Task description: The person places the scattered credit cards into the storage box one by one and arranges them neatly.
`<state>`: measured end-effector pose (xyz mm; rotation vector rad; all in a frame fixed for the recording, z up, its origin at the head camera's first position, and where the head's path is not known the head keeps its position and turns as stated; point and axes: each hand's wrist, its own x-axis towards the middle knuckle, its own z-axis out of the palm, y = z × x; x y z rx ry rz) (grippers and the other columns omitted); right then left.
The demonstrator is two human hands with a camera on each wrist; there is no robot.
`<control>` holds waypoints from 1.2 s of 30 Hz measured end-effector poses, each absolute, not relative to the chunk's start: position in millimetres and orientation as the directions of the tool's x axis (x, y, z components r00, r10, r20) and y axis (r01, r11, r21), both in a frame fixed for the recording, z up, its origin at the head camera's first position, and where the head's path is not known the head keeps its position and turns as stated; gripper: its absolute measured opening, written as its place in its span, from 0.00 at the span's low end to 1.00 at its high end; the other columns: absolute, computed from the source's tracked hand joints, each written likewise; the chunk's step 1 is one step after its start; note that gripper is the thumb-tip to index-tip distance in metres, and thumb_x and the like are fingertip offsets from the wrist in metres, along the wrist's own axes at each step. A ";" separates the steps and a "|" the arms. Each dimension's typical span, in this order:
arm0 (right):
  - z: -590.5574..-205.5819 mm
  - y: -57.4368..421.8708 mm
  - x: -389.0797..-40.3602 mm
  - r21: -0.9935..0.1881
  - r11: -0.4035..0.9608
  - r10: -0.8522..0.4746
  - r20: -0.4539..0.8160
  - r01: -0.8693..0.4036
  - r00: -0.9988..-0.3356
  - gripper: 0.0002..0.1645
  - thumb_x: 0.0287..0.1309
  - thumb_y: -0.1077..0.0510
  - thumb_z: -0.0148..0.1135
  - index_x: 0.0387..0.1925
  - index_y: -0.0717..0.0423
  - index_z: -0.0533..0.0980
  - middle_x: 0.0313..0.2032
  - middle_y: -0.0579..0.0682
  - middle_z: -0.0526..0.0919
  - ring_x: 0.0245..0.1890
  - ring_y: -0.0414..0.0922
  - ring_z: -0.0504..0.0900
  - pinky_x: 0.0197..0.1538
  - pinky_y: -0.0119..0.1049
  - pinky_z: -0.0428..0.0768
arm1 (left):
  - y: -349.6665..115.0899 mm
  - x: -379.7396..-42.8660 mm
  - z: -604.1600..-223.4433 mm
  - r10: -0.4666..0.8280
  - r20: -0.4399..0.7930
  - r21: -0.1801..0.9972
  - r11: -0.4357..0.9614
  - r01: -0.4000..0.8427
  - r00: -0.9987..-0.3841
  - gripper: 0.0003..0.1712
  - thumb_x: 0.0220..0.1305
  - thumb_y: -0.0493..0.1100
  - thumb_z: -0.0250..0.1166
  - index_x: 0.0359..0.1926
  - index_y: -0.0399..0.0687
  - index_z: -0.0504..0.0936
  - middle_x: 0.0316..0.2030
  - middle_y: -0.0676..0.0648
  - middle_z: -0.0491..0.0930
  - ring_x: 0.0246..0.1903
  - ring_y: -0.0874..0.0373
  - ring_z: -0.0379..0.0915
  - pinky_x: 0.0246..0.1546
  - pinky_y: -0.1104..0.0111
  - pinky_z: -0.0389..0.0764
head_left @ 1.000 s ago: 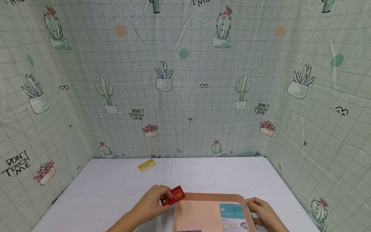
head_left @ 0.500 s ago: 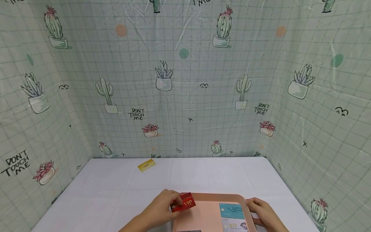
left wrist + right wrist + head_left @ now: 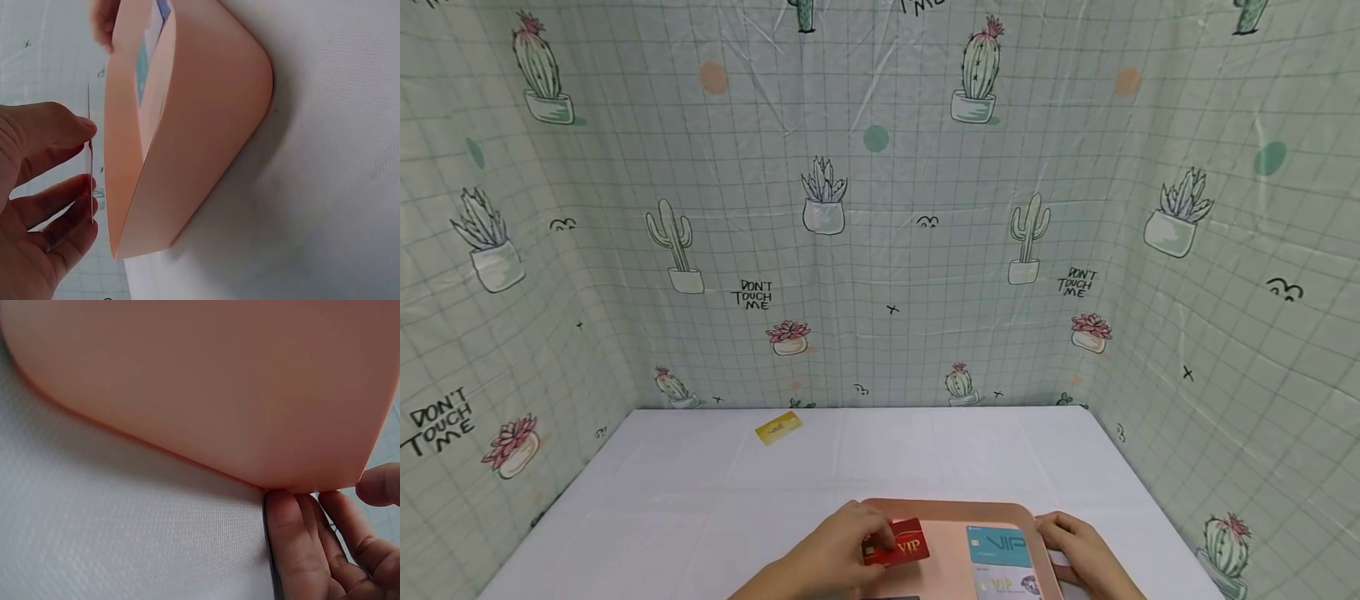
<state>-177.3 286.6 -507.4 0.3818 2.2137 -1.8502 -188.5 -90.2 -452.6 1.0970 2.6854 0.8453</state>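
My left hand (image 3: 842, 546) pinches a red VIP card (image 3: 910, 542) between thumb and fingers, over the left part of a pink tray (image 3: 955, 510). The left wrist view shows the card (image 3: 91, 162) edge-on beside the tray's rim. Inside the tray on the right lie a teal VIP card (image 3: 998, 546) and, nearer me, a pale VIP card (image 3: 1003, 582). A dark edge shows at the bottom of the frame. My right hand (image 3: 1078, 546) holds the tray's right side, fingertips against the outer wall (image 3: 187, 394) from base to rim.
A yellow card (image 3: 778, 427) lies near the back edge of the white table (image 3: 700, 500), left of centre. Cactus-printed cloth (image 3: 880, 275) hangs behind the table and on both sides.
My left hand has carried the red card to the right and nearer me, from the tray's left rim to over its inside. The right hand and tray have stayed put.
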 end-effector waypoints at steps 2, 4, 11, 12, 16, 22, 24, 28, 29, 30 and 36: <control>-507.7 286.5 -177.5 -0.923 0.171 0.058 -0.341 0.345 -0.938 0.26 0.77 0.48 0.53 0.54 0.69 0.74 0.51 0.59 0.82 0.44 0.47 0.84 0.50 0.47 0.87 | -88.8 -187.6 -453.9 0.679 0.094 0.540 0.579 0.611 -0.728 0.12 0.57 0.41 0.77 0.38 0.58 0.83 0.40 0.65 0.79 0.42 0.72 0.66 0.42 0.76 0.78; -508.1 287.0 -177.4 -0.923 0.170 0.058 -0.341 0.346 -0.938 0.26 0.77 0.48 0.53 0.54 0.69 0.74 0.50 0.59 0.82 0.43 0.47 0.84 0.50 0.47 0.87 | -87.3 -187.1 -455.2 0.685 0.094 0.537 0.576 0.617 -0.722 0.11 0.57 0.41 0.76 0.38 0.59 0.83 0.40 0.66 0.79 0.43 0.72 0.67 0.44 0.76 0.78; -508.7 288.3 -176.8 -0.924 0.167 0.030 -0.343 0.343 -0.939 0.27 0.76 0.47 0.54 0.54 0.70 0.74 0.49 0.58 0.82 0.43 0.46 0.85 0.50 0.47 0.87 | -84.6 -187.0 -460.7 0.690 0.093 0.501 0.590 0.633 -0.718 0.10 0.57 0.41 0.75 0.36 0.60 0.83 0.43 0.65 0.79 0.45 0.71 0.67 0.47 0.73 0.77; -508.6 288.1 -176.6 -0.924 0.169 0.027 -0.344 0.343 -0.939 0.27 0.76 0.47 0.54 0.54 0.70 0.74 0.49 0.57 0.82 0.43 0.46 0.85 0.50 0.47 0.87 | -83.8 -187.2 -461.4 0.690 0.088 0.498 0.594 0.632 -0.718 0.09 0.57 0.41 0.74 0.36 0.60 0.83 0.44 0.65 0.79 0.45 0.71 0.67 0.47 0.72 0.77; -507.8 287.1 -175.9 -0.924 0.169 0.016 -0.344 0.342 -0.939 0.27 0.77 0.47 0.53 0.54 0.70 0.74 0.49 0.57 0.82 0.43 0.46 0.85 0.50 0.46 0.87 | -80.0 -186.8 -464.6 0.696 0.089 0.460 0.606 0.649 -0.713 0.08 0.57 0.42 0.74 0.37 0.60 0.84 0.46 0.63 0.81 0.47 0.69 0.67 0.48 0.68 0.74; -507.4 284.9 -177.6 -0.923 0.172 0.042 -0.343 0.345 -0.938 0.27 0.76 0.47 0.54 0.54 0.69 0.74 0.50 0.58 0.82 0.43 0.46 0.84 0.50 0.47 0.87 | -75.5 -187.3 -472.4 0.705 0.095 0.390 0.623 0.678 -0.702 0.08 0.57 0.45 0.74 0.37 0.62 0.84 0.46 0.64 0.82 0.47 0.67 0.67 0.49 0.62 0.71; -507.6 284.6 -178.0 -0.922 0.172 0.045 -0.345 0.348 -0.937 0.27 0.76 0.47 0.54 0.55 0.70 0.74 0.50 0.58 0.82 0.44 0.46 0.84 0.50 0.47 0.86 | -74.8 -188.8 -476.0 0.705 0.079 0.374 0.634 0.677 -0.705 0.08 0.58 0.46 0.75 0.37 0.62 0.84 0.46 0.64 0.82 0.47 0.66 0.68 0.49 0.60 0.71; -507.9 285.4 -178.0 -0.924 0.164 0.024 -0.346 0.345 -0.938 0.27 0.76 0.47 0.54 0.55 0.69 0.74 0.49 0.57 0.82 0.44 0.46 0.84 0.51 0.47 0.86 | -73.6 -191.9 -486.4 0.705 0.056 0.330 0.655 0.680 -0.707 0.09 0.57 0.47 0.75 0.37 0.62 0.84 0.45 0.63 0.82 0.46 0.67 0.70 0.50 0.57 0.70; -507.8 285.8 -178.0 -0.925 0.162 0.018 -0.347 0.345 -0.938 0.27 0.76 0.47 0.54 0.55 0.69 0.74 0.49 0.57 0.82 0.44 0.46 0.85 0.51 0.47 0.86 | -73.2 -192.3 -489.3 0.707 0.064 0.309 0.656 0.688 -0.704 0.09 0.56 0.47 0.76 0.37 0.62 0.84 0.45 0.63 0.82 0.46 0.66 0.71 0.51 0.56 0.71; -507.8 286.2 -177.9 -0.925 0.161 0.013 -0.346 0.344 -0.938 0.27 0.76 0.47 0.54 0.55 0.69 0.74 0.49 0.57 0.82 0.44 0.46 0.85 0.51 0.47 0.86 | -72.7 -192.4 -491.9 0.708 0.077 0.289 0.658 0.695 -0.702 0.10 0.55 0.46 0.76 0.36 0.62 0.84 0.45 0.62 0.83 0.46 0.66 0.71 0.52 0.55 0.70; -507.7 284.0 -178.8 -0.920 0.171 0.048 -0.351 0.354 -0.935 0.26 0.76 0.48 0.55 0.55 0.69 0.74 0.50 0.58 0.82 0.44 0.46 0.85 0.51 0.47 0.87 | -69.7 -192.2 -494.3 0.700 0.125 0.197 0.677 0.709 -0.703 0.12 0.50 0.45 0.77 0.34 0.63 0.83 0.43 0.63 0.83 0.45 0.65 0.73 0.57 0.48 0.69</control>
